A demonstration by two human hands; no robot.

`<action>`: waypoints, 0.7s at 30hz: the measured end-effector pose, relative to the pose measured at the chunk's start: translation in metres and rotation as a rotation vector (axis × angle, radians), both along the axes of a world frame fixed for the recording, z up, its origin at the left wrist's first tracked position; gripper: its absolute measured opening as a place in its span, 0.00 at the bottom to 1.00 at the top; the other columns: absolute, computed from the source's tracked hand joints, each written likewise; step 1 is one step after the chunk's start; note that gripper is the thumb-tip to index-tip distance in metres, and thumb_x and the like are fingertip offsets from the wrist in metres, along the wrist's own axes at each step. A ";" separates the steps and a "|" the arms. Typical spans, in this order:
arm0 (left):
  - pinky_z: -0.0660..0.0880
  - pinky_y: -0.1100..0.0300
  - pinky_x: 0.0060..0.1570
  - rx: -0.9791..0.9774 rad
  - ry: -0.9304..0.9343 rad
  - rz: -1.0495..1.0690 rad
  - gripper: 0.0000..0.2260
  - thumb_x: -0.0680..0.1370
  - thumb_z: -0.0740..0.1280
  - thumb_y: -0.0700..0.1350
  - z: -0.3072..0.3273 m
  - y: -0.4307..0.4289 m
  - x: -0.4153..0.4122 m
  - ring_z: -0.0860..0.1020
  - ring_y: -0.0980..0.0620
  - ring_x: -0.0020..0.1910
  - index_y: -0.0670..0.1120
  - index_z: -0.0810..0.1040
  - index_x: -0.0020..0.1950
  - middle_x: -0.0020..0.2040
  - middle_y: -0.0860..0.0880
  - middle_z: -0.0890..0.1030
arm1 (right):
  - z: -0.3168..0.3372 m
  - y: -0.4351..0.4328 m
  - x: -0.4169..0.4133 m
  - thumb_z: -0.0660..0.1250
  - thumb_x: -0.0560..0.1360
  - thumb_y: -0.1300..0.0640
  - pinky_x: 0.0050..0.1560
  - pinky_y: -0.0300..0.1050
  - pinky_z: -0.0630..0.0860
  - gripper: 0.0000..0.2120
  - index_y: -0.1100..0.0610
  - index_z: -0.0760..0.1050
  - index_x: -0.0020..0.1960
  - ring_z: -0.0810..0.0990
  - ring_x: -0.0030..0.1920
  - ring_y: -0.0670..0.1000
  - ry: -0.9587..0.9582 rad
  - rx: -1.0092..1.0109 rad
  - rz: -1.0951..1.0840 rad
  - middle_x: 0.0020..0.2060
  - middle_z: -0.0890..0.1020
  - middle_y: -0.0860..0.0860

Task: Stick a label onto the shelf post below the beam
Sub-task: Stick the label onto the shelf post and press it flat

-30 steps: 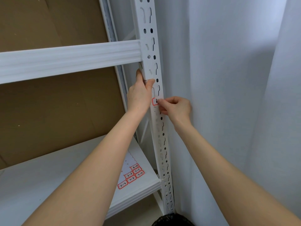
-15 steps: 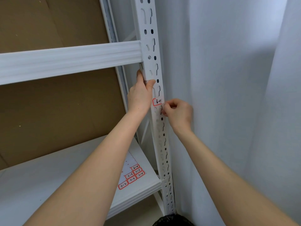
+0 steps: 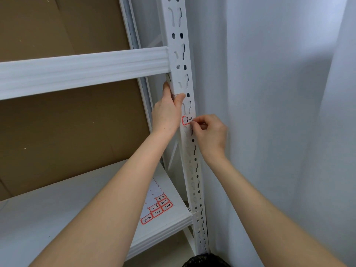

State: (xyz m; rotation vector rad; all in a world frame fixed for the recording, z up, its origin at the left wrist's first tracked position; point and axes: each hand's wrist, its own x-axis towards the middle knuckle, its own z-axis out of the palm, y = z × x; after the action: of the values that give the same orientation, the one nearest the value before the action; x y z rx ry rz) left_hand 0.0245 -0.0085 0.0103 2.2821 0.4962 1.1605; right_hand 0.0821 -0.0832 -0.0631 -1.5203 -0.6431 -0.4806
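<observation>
Two hands: left (image 3: 166, 114) grip on one post (image 3: 174, 87), right (image 3: 211, 132) pinch on one label (image 3: 186, 120).

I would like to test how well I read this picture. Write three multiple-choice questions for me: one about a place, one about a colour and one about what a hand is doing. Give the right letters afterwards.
1. Where does the sheet of spare labels lie?
A. on the lower shelf board
B. on the floor
C. in the right hand

2. What colour is the border of the label on the post?
A. blue
B. red
C. green

3. What is the left hand doing?
A. hanging free
B. holding the sheet
C. gripping the post just below the beam

Answers:
1 A, because the sheet lies flat near the board's right end.
2 B, because a red outline frames the handwritten number.
3 C, because its thumb and fingers wrap round the post under the beam.
</observation>
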 end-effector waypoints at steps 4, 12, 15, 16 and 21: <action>0.68 0.59 0.50 0.008 0.004 0.017 0.19 0.82 0.57 0.50 0.000 0.000 0.000 0.76 0.44 0.59 0.47 0.63 0.72 0.62 0.47 0.78 | 0.001 -0.001 0.004 0.66 0.75 0.61 0.44 0.44 0.74 0.03 0.58 0.78 0.43 0.76 0.39 0.49 -0.077 -0.119 -0.019 0.42 0.77 0.49; 0.69 0.56 0.54 0.018 0.013 0.030 0.21 0.82 0.56 0.50 0.000 -0.002 -0.001 0.75 0.44 0.60 0.47 0.61 0.74 0.62 0.47 0.78 | -0.003 0.002 0.000 0.64 0.76 0.61 0.47 0.47 0.75 0.01 0.57 0.75 0.46 0.76 0.41 0.51 0.050 -0.036 0.024 0.42 0.78 0.51; 0.68 0.58 0.51 0.020 0.011 0.030 0.20 0.82 0.56 0.50 0.001 -0.002 -0.001 0.75 0.44 0.60 0.47 0.62 0.74 0.62 0.47 0.78 | -0.008 0.005 -0.005 0.69 0.73 0.62 0.43 0.40 0.76 0.04 0.56 0.77 0.48 0.75 0.36 0.44 0.127 0.120 0.035 0.38 0.78 0.49; 0.69 0.58 0.52 0.020 0.010 0.030 0.21 0.82 0.56 0.50 0.001 -0.002 -0.001 0.75 0.44 0.60 0.47 0.62 0.74 0.62 0.47 0.78 | -0.010 0.007 -0.006 0.70 0.73 0.62 0.43 0.36 0.76 0.05 0.57 0.79 0.48 0.75 0.36 0.43 0.134 0.158 0.028 0.40 0.79 0.50; 0.71 0.53 0.57 0.035 0.001 0.034 0.22 0.82 0.57 0.51 0.000 -0.001 -0.001 0.75 0.43 0.61 0.47 0.61 0.74 0.63 0.46 0.78 | -0.018 0.020 -0.016 0.72 0.70 0.65 0.41 0.24 0.70 0.04 0.61 0.83 0.45 0.78 0.36 0.43 0.127 0.345 -0.044 0.40 0.80 0.52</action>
State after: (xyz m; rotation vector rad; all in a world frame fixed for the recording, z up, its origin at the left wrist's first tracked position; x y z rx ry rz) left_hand 0.0239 -0.0099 0.0100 2.3120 0.5207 1.1934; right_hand 0.0665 -0.0634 -0.0813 -1.2281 -0.4044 -0.4967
